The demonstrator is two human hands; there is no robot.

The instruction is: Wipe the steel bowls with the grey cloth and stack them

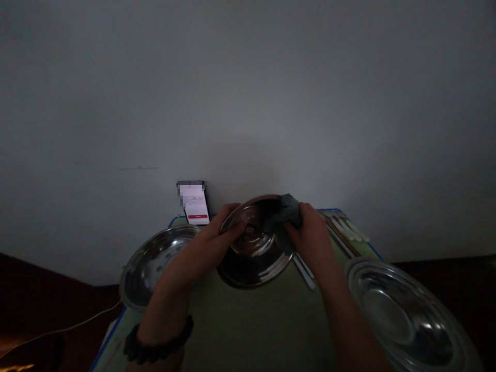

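Note:
A shiny metal bowl is held tilted above the table, its inside facing me. My left hand grips the left rim, the thumb inside the bowl and the fingers hidden behind it. My right hand is closed on a grey-green cloth at the right rim; the cloth folds over the edge and hangs into the bowl. Below the right hand lie some light-handled utensils, partly covered by the bowl. The picture is dark, so details inside the bowl are hard to make out.
Left on the green table stands a metal basin, partly behind my left arm. A larger metal basin is at the right. A lit phone leans on the wall. Several white-handled utensils and chopsticks lie at the back right.

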